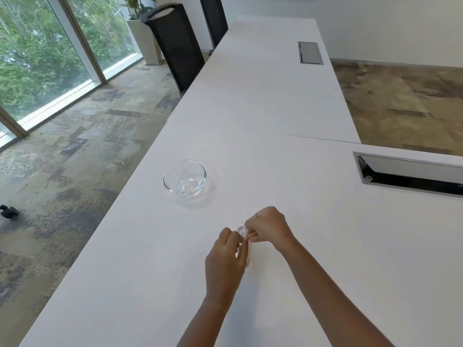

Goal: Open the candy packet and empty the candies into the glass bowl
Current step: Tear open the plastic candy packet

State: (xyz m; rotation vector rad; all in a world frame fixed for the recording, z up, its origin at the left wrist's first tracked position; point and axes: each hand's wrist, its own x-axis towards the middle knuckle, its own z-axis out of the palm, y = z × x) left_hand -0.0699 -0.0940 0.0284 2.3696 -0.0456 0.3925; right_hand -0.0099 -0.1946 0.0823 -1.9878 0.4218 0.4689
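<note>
A clear glass bowl (185, 178) stands on the white table (263, 101), up and to the left of my hands, with nothing visible inside it. Both hands hold a small clear candy packet (242, 231) just above the tabletop. My left hand (226, 259) grips its lower part, and my right hand (266, 227) pinches its top end. The hands touch each other around the packet. Most of the packet is hidden by my fingers, and I cannot make out the candies.
An open cable box (411, 175) is set into the table at the right, and a shut one (310, 52) lies farther back. Two black chairs (175, 43) stand along the table's left edge, near a white planter (145, 38) by the windows.
</note>
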